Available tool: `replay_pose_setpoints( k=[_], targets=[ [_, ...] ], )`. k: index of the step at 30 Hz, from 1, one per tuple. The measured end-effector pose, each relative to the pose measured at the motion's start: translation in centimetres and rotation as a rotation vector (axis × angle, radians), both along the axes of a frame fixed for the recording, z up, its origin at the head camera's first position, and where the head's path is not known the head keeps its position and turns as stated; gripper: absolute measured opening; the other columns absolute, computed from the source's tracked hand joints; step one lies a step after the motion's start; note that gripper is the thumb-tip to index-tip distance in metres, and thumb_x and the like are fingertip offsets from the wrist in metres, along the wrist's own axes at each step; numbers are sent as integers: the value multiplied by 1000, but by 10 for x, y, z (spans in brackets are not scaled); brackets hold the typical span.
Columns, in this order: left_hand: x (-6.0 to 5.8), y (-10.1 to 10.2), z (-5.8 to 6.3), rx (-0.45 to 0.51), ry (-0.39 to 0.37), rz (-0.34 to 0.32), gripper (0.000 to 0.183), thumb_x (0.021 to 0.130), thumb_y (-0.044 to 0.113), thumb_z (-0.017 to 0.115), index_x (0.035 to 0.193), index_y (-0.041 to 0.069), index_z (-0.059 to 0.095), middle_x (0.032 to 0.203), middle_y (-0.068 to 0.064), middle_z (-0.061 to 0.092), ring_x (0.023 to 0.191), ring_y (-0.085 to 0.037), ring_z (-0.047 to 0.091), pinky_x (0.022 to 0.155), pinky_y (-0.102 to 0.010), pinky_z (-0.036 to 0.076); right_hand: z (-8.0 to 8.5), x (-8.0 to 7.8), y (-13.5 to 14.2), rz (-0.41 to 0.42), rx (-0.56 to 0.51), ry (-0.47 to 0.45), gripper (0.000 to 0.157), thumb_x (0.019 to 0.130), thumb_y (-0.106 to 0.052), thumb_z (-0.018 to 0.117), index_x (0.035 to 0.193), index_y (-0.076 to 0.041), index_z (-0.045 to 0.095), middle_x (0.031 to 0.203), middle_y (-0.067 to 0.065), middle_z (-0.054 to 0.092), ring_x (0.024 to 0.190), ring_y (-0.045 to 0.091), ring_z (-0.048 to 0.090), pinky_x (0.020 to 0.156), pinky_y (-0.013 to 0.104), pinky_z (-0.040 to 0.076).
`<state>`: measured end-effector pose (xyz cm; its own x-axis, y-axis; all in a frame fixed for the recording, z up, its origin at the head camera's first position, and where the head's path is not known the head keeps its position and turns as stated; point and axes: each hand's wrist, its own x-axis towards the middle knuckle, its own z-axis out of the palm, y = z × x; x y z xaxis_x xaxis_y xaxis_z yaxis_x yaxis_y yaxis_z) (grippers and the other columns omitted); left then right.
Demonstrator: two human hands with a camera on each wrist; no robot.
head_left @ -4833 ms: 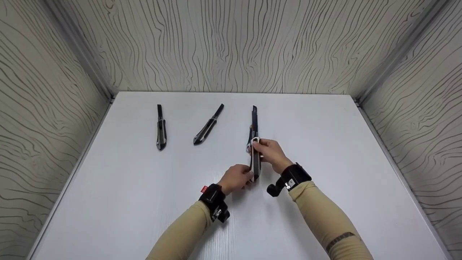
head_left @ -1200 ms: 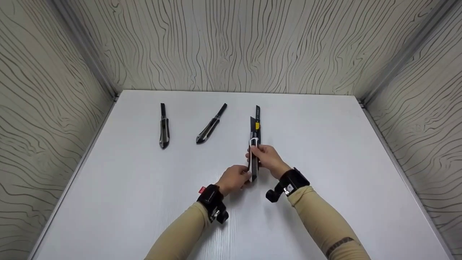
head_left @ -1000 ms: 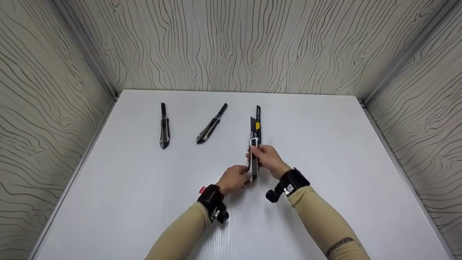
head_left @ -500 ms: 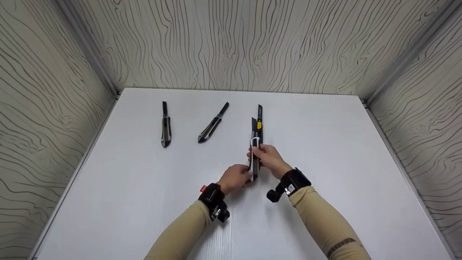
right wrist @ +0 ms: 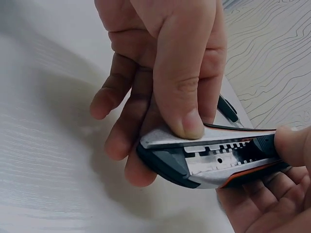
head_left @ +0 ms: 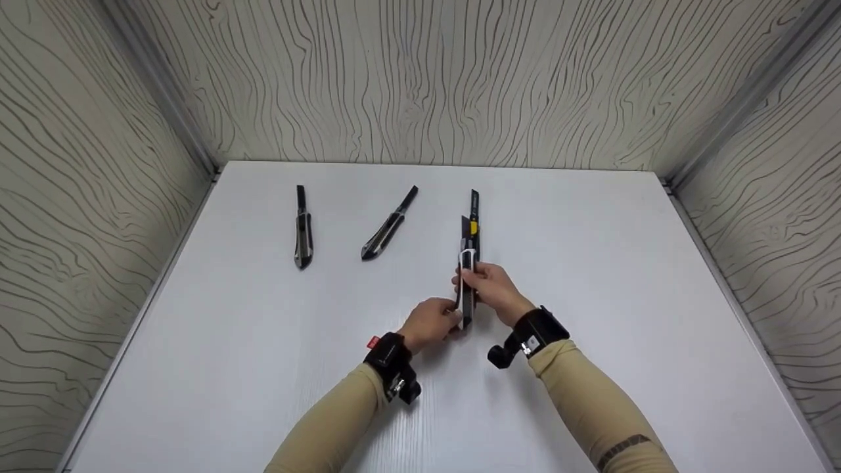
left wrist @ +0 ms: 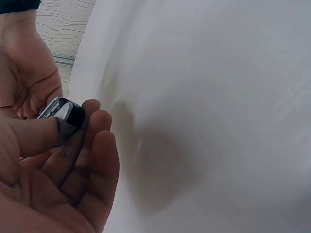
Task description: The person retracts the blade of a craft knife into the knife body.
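Observation:
A silver-and-black utility knife (head_left: pixel 468 303) is held by both hands, pointing away, its dark blade (head_left: pixel 465 226) sticking out at the front. My right hand (head_left: pixel 496 289) grips the front of the handle. In the right wrist view its thumb (right wrist: pixel 290 144) lies on the black slider (right wrist: pixel 265 144). My left hand (head_left: pixel 430 322) pinches the tail end between thumb and fingers; in the left wrist view the black end cap (left wrist: pixel 75 115) shows there. Beyond the held knife, a dark cutter with a yellow part (head_left: pixel 474 207) lies on the table, partly hidden.
Two more utility knives lie on the white table (head_left: pixel 230 361): one straight knife (head_left: pixel 303 236) at the far left and one slanted knife (head_left: pixel 384 235) nearer the middle. Wood-patterned walls (head_left: pixel 407 79) enclose the back and sides.
Compared with several seconds ago, the held knife's blade sticks out less, and the right thumb sits further back on the handle. Over the last second the hands barely move.

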<state>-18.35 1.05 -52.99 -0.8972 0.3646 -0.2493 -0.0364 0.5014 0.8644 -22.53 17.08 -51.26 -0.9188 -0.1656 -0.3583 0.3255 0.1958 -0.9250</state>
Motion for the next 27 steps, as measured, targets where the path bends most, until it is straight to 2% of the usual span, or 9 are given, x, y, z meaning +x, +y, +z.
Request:
replay_pose_setpoints(
  k=[2,4,8,10,27],
  targets=[
    [0,0,0,-5,3,2,19,95,16,55,91,6,70,85,-16,73,59,-11,55,53,-20,41,0,0,0,1,2,6,34,102,-18,50,127,5,56,112,13,69,97,13,64,81,25,52],
    [0,0,1,-5,0,4,19,95,16,55,92,6,71,84,-16,74,61,-18,61,52,-20,41,0,1,0,7,9,10,34,102,-17,50,127,6,55,114,13,69,97,13,64,82,25,52],
    [0,1,1,-3,-4,7,19,95,16,56,95,6,71,84,-17,74,75,-32,69,53,-19,41,1,0,0,14,18,11,33,101,-15,51,127,5,55,114,13,69,98,13,64,84,26,51],
    [0,1,1,-3,3,7,18,94,15,56,94,5,71,84,-17,74,77,-34,70,53,-19,41,1,0,1,23,19,16,34,102,-15,50,128,6,54,115,13,69,99,14,64,85,27,51],
    [0,1,2,3,1,23,20,95,18,57,91,7,72,82,-16,74,77,-33,70,55,-20,40,2,1,2,50,39,37,31,101,-12,50,127,5,53,120,15,67,103,14,63,87,27,51]
  ],
)
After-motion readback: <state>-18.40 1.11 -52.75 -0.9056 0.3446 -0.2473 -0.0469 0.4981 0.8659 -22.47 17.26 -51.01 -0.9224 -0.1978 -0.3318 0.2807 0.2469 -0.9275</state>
